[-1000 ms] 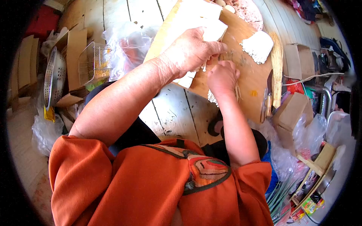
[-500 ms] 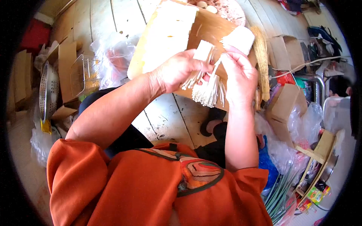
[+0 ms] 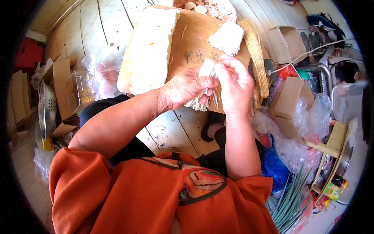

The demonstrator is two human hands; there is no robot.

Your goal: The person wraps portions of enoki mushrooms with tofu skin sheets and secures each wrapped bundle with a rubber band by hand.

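My left hand point(image 3: 185, 89) is closed around a bundle of thin, pale, noodle-like strips point(image 3: 206, 69). Its flat white end sticks up above my fingers, and loose ends hang out below. Close beside it, my right hand point(image 3: 237, 84) has thumb and forefinger pinched at the bundle's side, its other fingers curled. Both hands are over the near edge of a wooden board point(image 3: 191, 33). A wide white sheet or stack point(image 3: 150, 50) covers the board's left part. At its far right lies a smaller white stack point(image 3: 228, 38) with a ragged edge.
A straw whisk broom point(image 3: 255, 58) lies along the board's right edge. Beyond the board is a speckled pink basin point(image 3: 218, 11) with rounded white pieces. To the left are a metal colander point(image 3: 46, 111) and wire basket point(image 3: 83, 91); to the right, a cardboard box point(image 3: 292, 97) and green stalks point(image 3: 290, 202).
The fanned-out cluster of strips that hung below my right hand no longer shows separately. My right hand has come closer to the bundle in my left. The view has shifted slightly.
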